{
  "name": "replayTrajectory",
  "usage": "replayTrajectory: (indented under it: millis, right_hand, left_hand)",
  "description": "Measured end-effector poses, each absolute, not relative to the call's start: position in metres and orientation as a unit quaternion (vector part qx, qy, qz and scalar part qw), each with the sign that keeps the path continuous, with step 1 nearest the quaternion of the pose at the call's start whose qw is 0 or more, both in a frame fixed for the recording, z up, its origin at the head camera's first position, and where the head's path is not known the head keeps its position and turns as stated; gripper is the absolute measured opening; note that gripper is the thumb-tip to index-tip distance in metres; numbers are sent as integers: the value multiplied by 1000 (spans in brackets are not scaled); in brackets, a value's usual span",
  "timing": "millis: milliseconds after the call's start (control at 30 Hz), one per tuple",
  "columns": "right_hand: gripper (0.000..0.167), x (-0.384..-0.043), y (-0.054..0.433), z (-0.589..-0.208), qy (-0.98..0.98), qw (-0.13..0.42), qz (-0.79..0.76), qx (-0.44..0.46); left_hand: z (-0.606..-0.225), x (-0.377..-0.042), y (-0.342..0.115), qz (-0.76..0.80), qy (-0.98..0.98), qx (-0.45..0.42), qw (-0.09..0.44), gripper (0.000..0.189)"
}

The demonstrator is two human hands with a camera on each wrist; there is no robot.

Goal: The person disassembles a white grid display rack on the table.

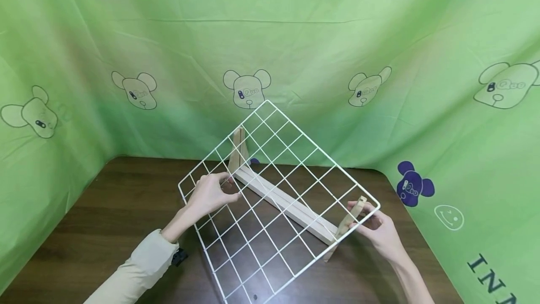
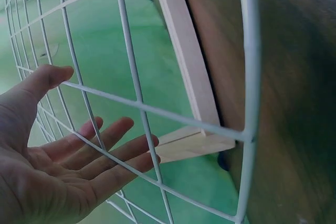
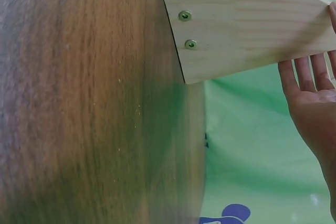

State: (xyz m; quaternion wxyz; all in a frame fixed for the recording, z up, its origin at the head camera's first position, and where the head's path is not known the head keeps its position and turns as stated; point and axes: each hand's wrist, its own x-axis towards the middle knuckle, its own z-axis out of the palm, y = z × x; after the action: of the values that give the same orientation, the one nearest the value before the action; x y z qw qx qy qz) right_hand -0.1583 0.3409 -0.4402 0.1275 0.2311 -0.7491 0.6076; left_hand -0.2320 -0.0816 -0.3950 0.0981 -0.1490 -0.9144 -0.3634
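A white wire grid panel (image 1: 276,250) stands tilted, overlapping a pale wooden stand in the head view. The stand has a long crossbar (image 1: 291,208) between two upright end pieces. At the far left end piece (image 1: 239,151), the grid's upper edge passes close to the top. My left hand (image 1: 213,193) is at the grid's left part, thumb and fingers spread apart and loosely bent, with wires crossing the fingers (image 2: 121,150) in the left wrist view. My right hand (image 1: 379,233) grips the right end piece (image 3: 252,24) between thumb and fingers, beside the grid's right corner.
Everything stands on a dark brown wooden table (image 1: 97,219). A green cloth (image 1: 295,41) with bear-head prints hangs behind and along both sides. Two bolts (image 3: 185,16) show in the right end piece. A small dark object (image 1: 179,257) appears beside the left sleeve.
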Motion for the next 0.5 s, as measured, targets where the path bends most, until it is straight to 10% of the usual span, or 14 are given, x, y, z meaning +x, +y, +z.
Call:
replayTrajectory:
  millis: [500]
  right_hand:
    - [50,-144,343,-439,-703,135,645,268]
  left_hand:
    - [-409,-231,-97,-363,-911,-160,114,54]
